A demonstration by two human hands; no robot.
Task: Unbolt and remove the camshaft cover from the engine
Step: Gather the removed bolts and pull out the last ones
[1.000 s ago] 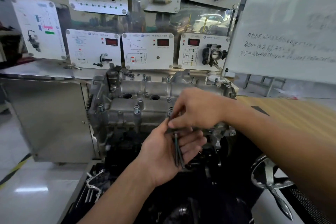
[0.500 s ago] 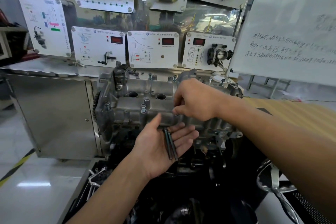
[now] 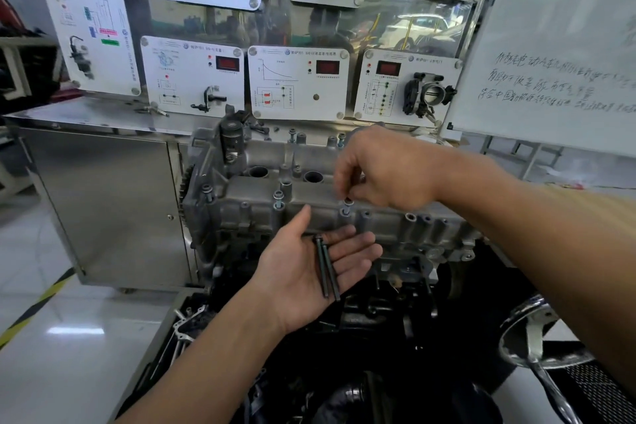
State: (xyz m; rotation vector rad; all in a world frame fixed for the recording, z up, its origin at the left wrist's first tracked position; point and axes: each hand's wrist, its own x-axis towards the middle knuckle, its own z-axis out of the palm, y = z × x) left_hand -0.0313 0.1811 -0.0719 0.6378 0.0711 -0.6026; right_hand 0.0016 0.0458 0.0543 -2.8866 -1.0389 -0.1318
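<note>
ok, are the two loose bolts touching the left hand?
Touching. The head view shows the two loose bolts lying side by side directly on the open left hand, across palm and fingers.

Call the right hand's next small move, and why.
Probably lift the raised bolt out of the camshaft cover and lay it in the left hand. The right hand pinches its head, it stands proud of its boss, and two bolts lie on that open palm.

A glossy pale tiled floor (image 3: 69, 348) carries a stainless steel cabinet (image 3: 103, 210) at far left; yellow-black striped tape (image 3: 38, 307) crosses its left.
</note>
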